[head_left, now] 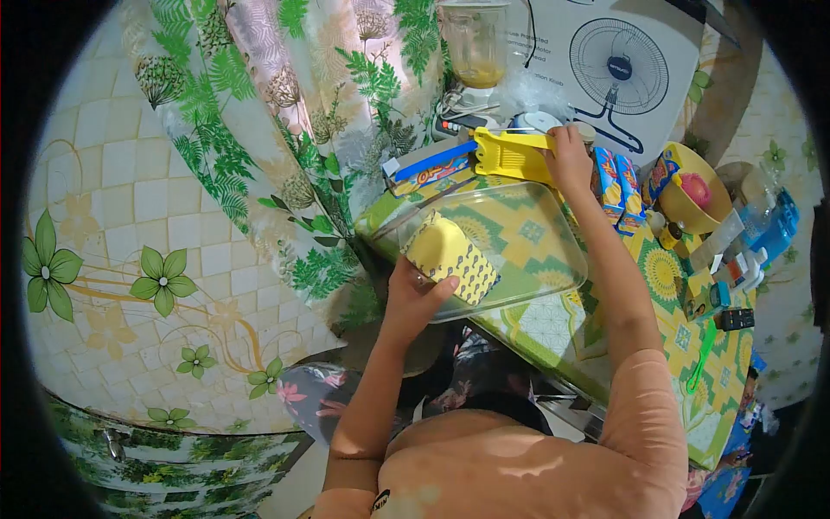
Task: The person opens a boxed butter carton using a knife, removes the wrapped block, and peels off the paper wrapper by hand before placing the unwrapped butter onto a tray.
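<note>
A block in a yellow wrapper with small dark prints (471,268) is held by my left hand (418,292), thumb across its near side and fingers mostly hidden behind it. It is tilted above the left part of a clear rectangular plastic container (558,281). Beyond the container, my right hand (569,162) grips the right end of a yellow slotted plastic tool (512,157). A blue bar like a handle (437,162) extends left from this tool; its exact kind is unclear. Behind the bar lies a blue-and-orange box (432,179).
A blender jug (478,43) and a fan carton (562,52) stand at the back. Right of my arm are blue boxes (618,186), a yellow bowl (683,216), small bottles and a green knife-like utensil (703,359). A leafy curtain (294,147) hangs at left.
</note>
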Motion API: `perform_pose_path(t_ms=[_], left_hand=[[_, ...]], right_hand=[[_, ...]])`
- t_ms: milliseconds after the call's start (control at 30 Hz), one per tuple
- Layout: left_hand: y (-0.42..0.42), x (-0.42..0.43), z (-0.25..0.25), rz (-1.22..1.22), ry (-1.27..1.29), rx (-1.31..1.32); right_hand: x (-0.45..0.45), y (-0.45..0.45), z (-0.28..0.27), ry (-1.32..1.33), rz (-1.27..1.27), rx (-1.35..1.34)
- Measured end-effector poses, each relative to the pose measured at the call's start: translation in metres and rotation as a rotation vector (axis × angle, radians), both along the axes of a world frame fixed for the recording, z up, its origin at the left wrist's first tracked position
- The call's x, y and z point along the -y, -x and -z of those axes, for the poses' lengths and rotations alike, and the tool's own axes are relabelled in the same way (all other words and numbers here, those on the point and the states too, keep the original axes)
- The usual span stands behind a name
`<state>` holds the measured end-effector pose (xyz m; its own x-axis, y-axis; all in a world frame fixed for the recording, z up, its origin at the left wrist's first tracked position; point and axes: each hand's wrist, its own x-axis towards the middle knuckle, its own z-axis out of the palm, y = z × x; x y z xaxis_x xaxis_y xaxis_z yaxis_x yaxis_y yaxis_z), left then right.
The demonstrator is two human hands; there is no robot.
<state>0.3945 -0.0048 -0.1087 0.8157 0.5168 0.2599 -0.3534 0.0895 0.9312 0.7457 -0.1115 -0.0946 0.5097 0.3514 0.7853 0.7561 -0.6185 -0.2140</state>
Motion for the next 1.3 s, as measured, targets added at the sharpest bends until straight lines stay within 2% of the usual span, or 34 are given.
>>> perform_pose_path(t_ms=[200,300,400,500,567,633,733,933,1033,1133,1233,1300], left_hand=[[0.0,0.001,-0.001,-0.003,0.011,0.008],[0.0,0.003,-0.001,-0.015,0.005,-0.016],[-0.002,0.002,0.0,-0.02,-0.006,-0.004],[-0.002,-0.003,0.002,-0.034,-0.075,-0.04],[-0.003,-0.002,-0.001,-0.042,-0.04,-0.065],[-0.004,-0.002,-0.003,-0.047,-0.031,-0.077],[-0.003,-0.004,-0.003,-0.053,-0.048,-0.075],[-0.003,-0.003,0.002,-0.041,-0.008,-0.029],[-0.005,0.004,0.001,-0.048,0.001,-0.003],[-0.007,0.008,0.002,-0.1,-0.028,-0.005],[-0.007,0.003,0.007,-0.141,-0.007,-0.007],[-0.006,-0.001,0.01,-0.199,-0.022,0.03]], right_hand=[[0.01,-0.006,-0.005,0.064,0.07,-0.082],[0.013,-0.004,-0.008,0.142,0.132,-0.028],[0.013,0.01,-0.012,0.113,0.121,0.103],[0.013,0.044,-0.032,0.092,-0.29,-0.014],[0.013,0.088,-0.04,0.093,-0.636,-0.495],[0.021,0.121,-0.049,0.38,-0.86,-0.776],[0.019,0.151,-0.038,0.496,-1.035,-0.91],[0.006,0.161,-0.019,0.446,-1.217,-1.098],[0.005,0.165,-0.022,0.492,-1.266,-1.088],[0.006,0.165,-0.018,0.431,-1.314,-1.09],[0.005,0.159,-0.014,0.35,-1.313,-1.226],[0.002,0.152,-0.01,0.35,-1.209,-1.158]])
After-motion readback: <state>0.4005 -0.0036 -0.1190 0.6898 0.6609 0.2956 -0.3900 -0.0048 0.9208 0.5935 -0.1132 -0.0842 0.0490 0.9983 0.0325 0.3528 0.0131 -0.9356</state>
